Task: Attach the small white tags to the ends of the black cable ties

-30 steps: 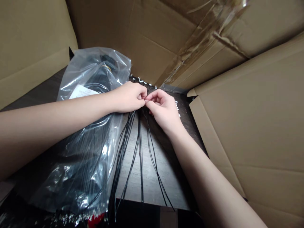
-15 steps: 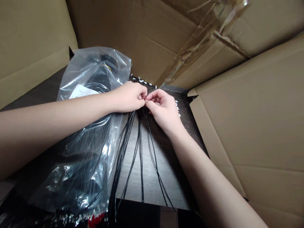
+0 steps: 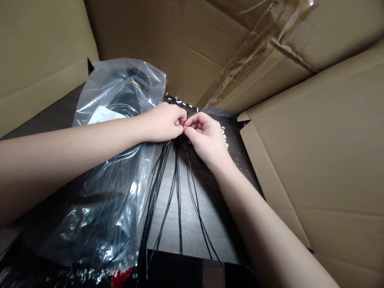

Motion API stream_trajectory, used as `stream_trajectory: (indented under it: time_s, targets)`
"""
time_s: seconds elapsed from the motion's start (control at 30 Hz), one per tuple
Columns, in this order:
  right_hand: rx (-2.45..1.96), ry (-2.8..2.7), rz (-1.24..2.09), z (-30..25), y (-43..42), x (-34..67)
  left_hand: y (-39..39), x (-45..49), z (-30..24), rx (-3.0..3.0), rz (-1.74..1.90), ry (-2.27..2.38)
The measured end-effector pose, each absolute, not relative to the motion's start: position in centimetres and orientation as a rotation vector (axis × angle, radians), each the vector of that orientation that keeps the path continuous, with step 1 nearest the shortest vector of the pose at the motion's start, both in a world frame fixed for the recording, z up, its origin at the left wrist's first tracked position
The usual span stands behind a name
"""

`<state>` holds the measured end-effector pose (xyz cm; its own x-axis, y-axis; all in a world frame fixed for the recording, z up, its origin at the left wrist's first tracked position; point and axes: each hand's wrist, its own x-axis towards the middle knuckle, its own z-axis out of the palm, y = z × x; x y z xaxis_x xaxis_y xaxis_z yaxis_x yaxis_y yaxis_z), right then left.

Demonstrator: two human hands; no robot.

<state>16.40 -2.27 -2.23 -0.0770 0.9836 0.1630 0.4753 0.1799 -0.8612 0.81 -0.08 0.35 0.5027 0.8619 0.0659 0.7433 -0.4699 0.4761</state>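
My left hand [image 3: 169, 122] and my right hand [image 3: 207, 136] meet fingertip to fingertip over the dark table. Both are closed in a pinch; what lies between the fingers is tiny and mostly hidden, with only a pale speck showing. Thin black wires [image 3: 179, 192] run from beneath the hands toward the table's front edge in several loose bundles. Behind the hands is a row of small white connectors [image 3: 179, 103]. More white pieces [image 3: 225, 137] lie just right of my right hand, partly covered by it.
A clear plastic bag [image 3: 120, 176] of black wires with a white label lies under my left forearm. Brown cardboard panels [image 3: 192, 48] stand behind and on both sides. The dark table [image 3: 192, 236] ends at a front edge, with something red [image 3: 121, 277] below it.
Both hands stay pinched together in the same place. The view has shifted only very slightly.
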Motion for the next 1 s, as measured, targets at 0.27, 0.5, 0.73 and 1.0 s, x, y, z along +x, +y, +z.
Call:
stream_trajectory:
  time_s: [0.27, 0.5, 0.73, 1.0]
  targets:
    - [-1.404, -1.674, 0.829, -2.24, -2.3, 16.42, -0.09, 0.76, 0.45, 2.364, 0.409, 1.324]
    - [-1.413, -1.681, 0.831, -2.17, -2.34, 16.36, 0.0, 0.63, 0.3, 2.372, 0.433, 1.293]
    - [-1.421, -1.704, 0.812, -2.11, -2.45, 16.27, 0.01, 0.72, 0.2, 2.383, 0.433, 1.297]
    - [-1.416, -1.711, 0.807, -2.1, -2.47, 16.27, 0.17, 0.71, -0.04, 2.4, 0.44, 1.298]
